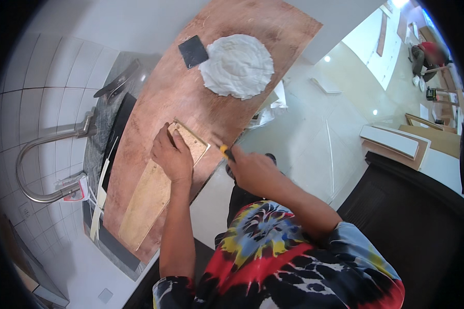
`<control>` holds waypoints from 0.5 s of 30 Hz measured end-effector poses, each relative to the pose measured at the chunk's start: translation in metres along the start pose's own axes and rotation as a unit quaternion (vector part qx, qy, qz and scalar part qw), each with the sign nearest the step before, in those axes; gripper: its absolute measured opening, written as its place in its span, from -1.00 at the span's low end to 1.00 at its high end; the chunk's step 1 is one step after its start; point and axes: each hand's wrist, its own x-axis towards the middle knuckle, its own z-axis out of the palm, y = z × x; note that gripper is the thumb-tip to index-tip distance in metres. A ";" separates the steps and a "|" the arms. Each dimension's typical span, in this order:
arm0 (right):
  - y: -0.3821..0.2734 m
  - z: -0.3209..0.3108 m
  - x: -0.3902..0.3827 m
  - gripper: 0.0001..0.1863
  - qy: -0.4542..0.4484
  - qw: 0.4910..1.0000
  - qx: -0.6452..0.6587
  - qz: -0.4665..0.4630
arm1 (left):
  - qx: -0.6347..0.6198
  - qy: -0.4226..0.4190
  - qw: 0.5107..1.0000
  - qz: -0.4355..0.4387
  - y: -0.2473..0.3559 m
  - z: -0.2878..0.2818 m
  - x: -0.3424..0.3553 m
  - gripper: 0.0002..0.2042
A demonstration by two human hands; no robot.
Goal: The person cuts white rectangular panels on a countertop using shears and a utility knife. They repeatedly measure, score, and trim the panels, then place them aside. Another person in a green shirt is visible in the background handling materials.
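Far left, there's the curved tap (81,132), well apart from the work, then pale strips (101,198) along the edge of the reddish-brown worktop (157,85). Now the business end: my tan board (144,203) lies lengthwise on that worktop, and over its far end sits my left hand (174,155), thumb spread apart from the fingers; whether they clamp an edge or only press down, I can't tell. Nor can I tell whether that end is a separate piece. Beyond lie a dark square (193,51) and, touching it, a crumpled white round (237,67). And here's the yellow-and-black tool (224,149), fingers of my right hand (253,172) wrapped tight on its handle, tip near the board's corner, contact unclear. I'd call this step working the board's end edge. My next move calls for firm pressure on the left, a controlled tip on the right, and fingers clear of its line. Far right, only stacked panels (392,141), well apart.
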 end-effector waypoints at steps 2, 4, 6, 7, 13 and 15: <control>-0.023 -0.028 0.010 -0.75 0.030 0.999 0.029 0.000 | -0.001 0.001 1.000 -0.007 0.003 -0.001 -0.002 -0.60; -0.013 -0.007 0.042 -0.71 0.069 0.996 0.025 -0.045 | 0.008 -0.008 1.000 -0.013 0.001 -0.001 -0.004 -0.60; -0.008 0.010 0.073 -0.69 0.090 0.993 0.023 -0.067 | 0.009 -0.011 1.000 -0.012 0.003 0.000 -0.001 -0.59; -0.010 0.016 0.082 -0.69 0.085 0.994 0.025 -0.063 | 0.009 -0.015 1.000 -0.014 0.004 0.000 -0.003 -0.59; -0.017 0.018 0.109 -0.73 0.046 0.995 0.017 -0.084 | 0.017 0.005 1.000 0.004 -0.003 0.003 -0.004 -0.60; -0.018 0.018 0.112 -0.75 0.035 0.996 0.001 -0.086 | 0.020 0.015 1.000 0.011 -0.004 0.004 -0.003 -0.60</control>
